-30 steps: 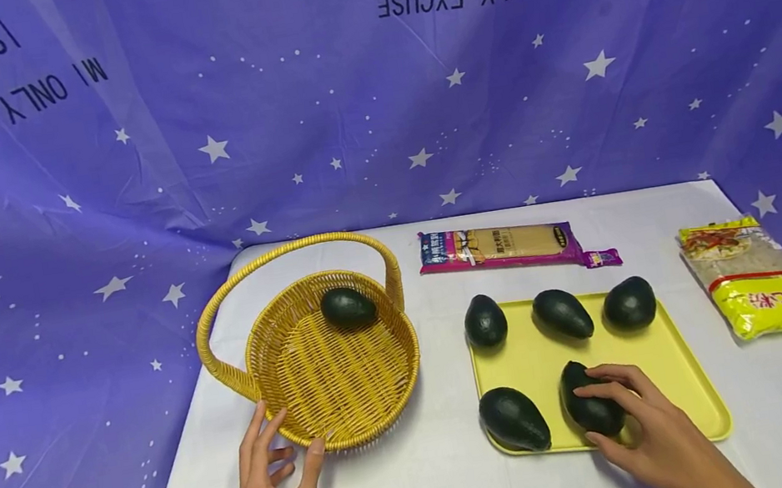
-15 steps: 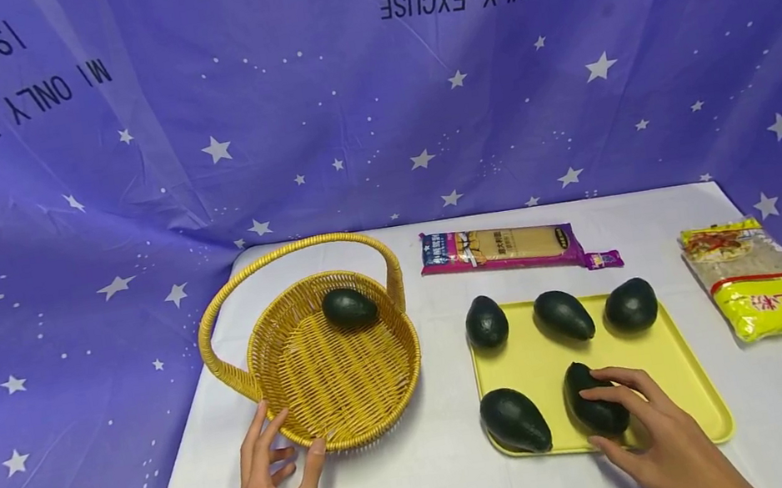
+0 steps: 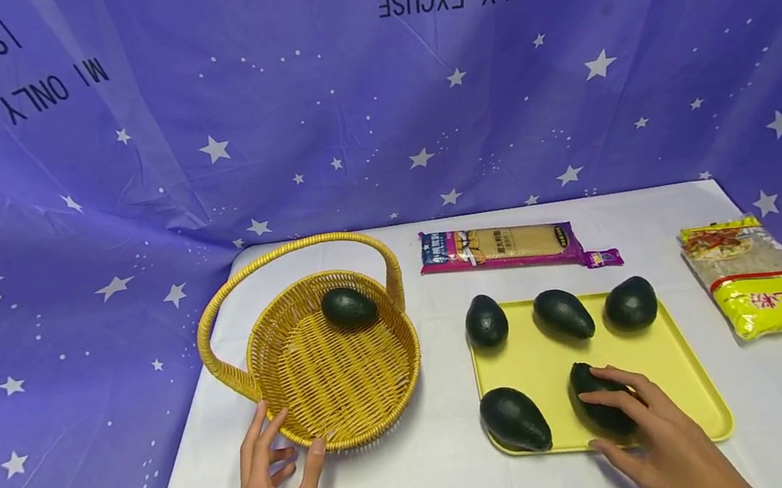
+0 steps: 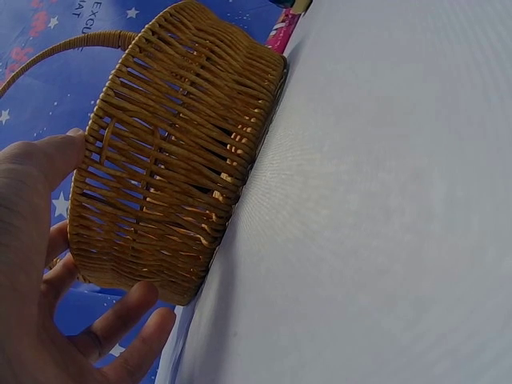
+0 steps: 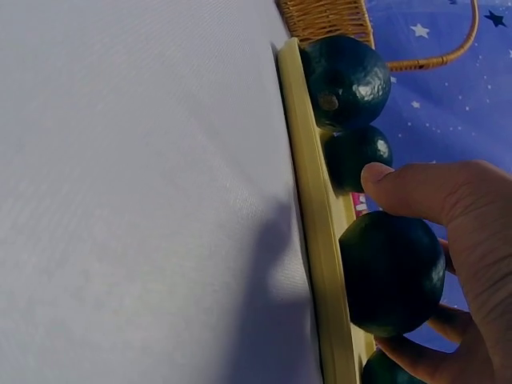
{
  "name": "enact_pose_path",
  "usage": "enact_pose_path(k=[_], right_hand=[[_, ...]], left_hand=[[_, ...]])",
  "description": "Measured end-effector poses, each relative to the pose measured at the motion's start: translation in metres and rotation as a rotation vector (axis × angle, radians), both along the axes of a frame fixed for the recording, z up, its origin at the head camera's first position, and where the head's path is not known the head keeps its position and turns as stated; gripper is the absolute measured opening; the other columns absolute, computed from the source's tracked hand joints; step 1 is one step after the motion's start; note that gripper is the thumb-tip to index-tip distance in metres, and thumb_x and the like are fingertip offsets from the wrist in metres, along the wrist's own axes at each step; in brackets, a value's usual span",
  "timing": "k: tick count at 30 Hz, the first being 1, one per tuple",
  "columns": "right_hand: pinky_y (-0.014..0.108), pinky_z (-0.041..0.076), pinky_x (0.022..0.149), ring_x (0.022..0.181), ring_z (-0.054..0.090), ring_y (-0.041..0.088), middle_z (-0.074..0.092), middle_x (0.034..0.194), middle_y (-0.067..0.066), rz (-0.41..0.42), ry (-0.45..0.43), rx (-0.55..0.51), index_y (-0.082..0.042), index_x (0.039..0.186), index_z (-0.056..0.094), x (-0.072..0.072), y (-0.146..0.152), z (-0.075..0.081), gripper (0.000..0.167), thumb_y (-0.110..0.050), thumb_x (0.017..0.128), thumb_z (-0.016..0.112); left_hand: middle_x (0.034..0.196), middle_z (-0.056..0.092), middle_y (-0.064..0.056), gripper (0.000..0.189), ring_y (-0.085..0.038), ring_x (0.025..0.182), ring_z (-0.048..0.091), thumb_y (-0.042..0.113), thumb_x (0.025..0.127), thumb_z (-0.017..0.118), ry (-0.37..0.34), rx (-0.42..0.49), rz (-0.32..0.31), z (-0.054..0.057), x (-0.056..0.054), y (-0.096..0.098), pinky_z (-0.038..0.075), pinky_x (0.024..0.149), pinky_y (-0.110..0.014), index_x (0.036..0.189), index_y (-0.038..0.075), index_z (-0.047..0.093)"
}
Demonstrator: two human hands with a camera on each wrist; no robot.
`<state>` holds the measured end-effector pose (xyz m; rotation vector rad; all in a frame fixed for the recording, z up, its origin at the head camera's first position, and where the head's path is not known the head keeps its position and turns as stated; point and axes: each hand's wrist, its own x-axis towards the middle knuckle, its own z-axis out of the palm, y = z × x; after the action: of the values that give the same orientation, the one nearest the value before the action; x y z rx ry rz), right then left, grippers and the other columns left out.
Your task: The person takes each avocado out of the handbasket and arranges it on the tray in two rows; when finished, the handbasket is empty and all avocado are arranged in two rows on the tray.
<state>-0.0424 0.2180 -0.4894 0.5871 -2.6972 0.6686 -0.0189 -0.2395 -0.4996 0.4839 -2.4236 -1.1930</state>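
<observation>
A yellow wicker basket point(image 3: 339, 378) with a tall handle stands on the left, one dark green avocado point(image 3: 349, 307) lying inside it. My left hand point(image 3: 275, 481) holds the basket's near-left rim with thumb and first fingers; in the left wrist view its last two fingers hang off the wicker. On the right, a pale yellow tray point(image 3: 531, 370) bears several avocados. My right hand point(image 3: 654, 428) has its fingers curled over the avocado point(image 3: 597, 403) at the tray's near side. In the right wrist view the thumb point(image 5: 400, 188) sits beside that avocado point(image 5: 392, 272), a small gap showing between.
Left of the held fruit lies another avocado point(image 3: 514, 419); along the tray's far side sit three more, including a middle avocado point(image 3: 563, 314). A purple pasta packet point(image 3: 501, 246) lies behind the tray. A yellow food bag point(image 3: 763, 277) is at the far right. Starry purple cloth point(image 3: 368, 87) hangs behind.
The avocado under my right hand has shifted slightly to the right on the tray, closer into the palm. My left hand and the basket stay where they were.
</observation>
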Motion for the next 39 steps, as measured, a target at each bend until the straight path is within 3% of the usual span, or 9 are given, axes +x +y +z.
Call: enact_pose_path(k=[11, 22, 30, 32, 35, 38, 39], right_hand=[[-0.004, 0.014, 0.111, 0.147, 0.045, 0.018, 0.055, 0.153, 0.004, 0.017, 0.046, 0.040, -0.028, 0.128, 0.073, 0.003, -0.002, 0.007, 0.070, -0.023, 0.065, 0.104], [0.003, 0.016, 0.119, 0.144, 0.048, 0.023, 0.058, 0.151, 0.005, 0.117, 0.095, 0.076, -0.026, 0.129, 0.074, -0.006, -0.011, 0.025, 0.065, -0.027, 0.070, 0.101], [0.005, 0.010, 0.119, 0.146, 0.051, 0.026, 0.054, 0.159, -0.002, 0.143, 0.065, 0.146, -0.038, 0.134, 0.070, -0.016, -0.031, 0.042, 0.066, -0.031, 0.074, 0.099], [0.007, 0.013, 0.121, 0.146, 0.050, 0.027, 0.053, 0.160, -0.002, 0.184, 0.072, 0.130, -0.039, 0.136, 0.068, -0.020, -0.036, 0.045, 0.059, -0.038, 0.083, 0.094], [0.012, 0.017, 0.124, 0.145, 0.052, 0.029, 0.054, 0.159, 0.001, 0.261, 0.120, 0.094, -0.034, 0.138, 0.068, -0.027, -0.045, 0.050, 0.040, -0.050, 0.102, 0.073], [0.023, 0.033, 0.124, 0.145, 0.052, 0.028, 0.055, 0.158, 0.001, 0.296, 0.150, 0.093, -0.032, 0.140, 0.068, -0.033, -0.055, 0.054, 0.046, -0.060, 0.110, 0.048], [0.028, 0.038, 0.121, 0.145, 0.053, 0.027, 0.055, 0.157, 0.001, 0.301, 0.153, 0.101, -0.033, 0.140, 0.068, -0.034, -0.058, 0.055, 0.047, -0.060, 0.110, 0.045]], left_hand=[[0.169, 0.038, 0.014, 0.061, -0.009, 0.104, 0.059, 0.029, 0.095, 0.086, -0.010, 0.006, 0.003, 0.001, 0.001, 0.000, 0.054, 0.084, -0.013, 0.151, 0.021, 0.062], [0.169, 0.037, 0.017, 0.060, -0.013, 0.104, 0.061, 0.029, 0.095, 0.086, 0.000, 0.021, -0.006, 0.000, 0.001, -0.001, 0.054, 0.084, -0.012, 0.150, 0.021, 0.062], [0.169, 0.037, 0.017, 0.061, -0.013, 0.104, 0.062, 0.028, 0.095, 0.087, -0.002, 0.030, -0.011, -0.001, 0.000, -0.002, 0.055, 0.084, -0.012, 0.150, 0.022, 0.063], [0.169, 0.038, 0.017, 0.061, -0.013, 0.104, 0.062, 0.029, 0.095, 0.087, -0.002, 0.030, -0.010, -0.001, 0.000, -0.002, 0.055, 0.084, -0.012, 0.150, 0.022, 0.063], [0.169, 0.038, 0.017, 0.061, -0.013, 0.104, 0.063, 0.029, 0.094, 0.087, -0.003, 0.030, -0.008, 0.000, 0.000, -0.002, 0.054, 0.084, -0.012, 0.150, 0.022, 0.063], [0.169, 0.038, 0.017, 0.061, -0.013, 0.104, 0.063, 0.029, 0.094, 0.087, 0.000, 0.029, -0.009, -0.001, 0.000, -0.003, 0.055, 0.084, -0.012, 0.150, 0.022, 0.063], [0.169, 0.038, 0.017, 0.061, -0.013, 0.104, 0.063, 0.029, 0.094, 0.087, 0.000, 0.028, -0.010, -0.001, 0.000, -0.003, 0.055, 0.084, -0.012, 0.150, 0.023, 0.063]])
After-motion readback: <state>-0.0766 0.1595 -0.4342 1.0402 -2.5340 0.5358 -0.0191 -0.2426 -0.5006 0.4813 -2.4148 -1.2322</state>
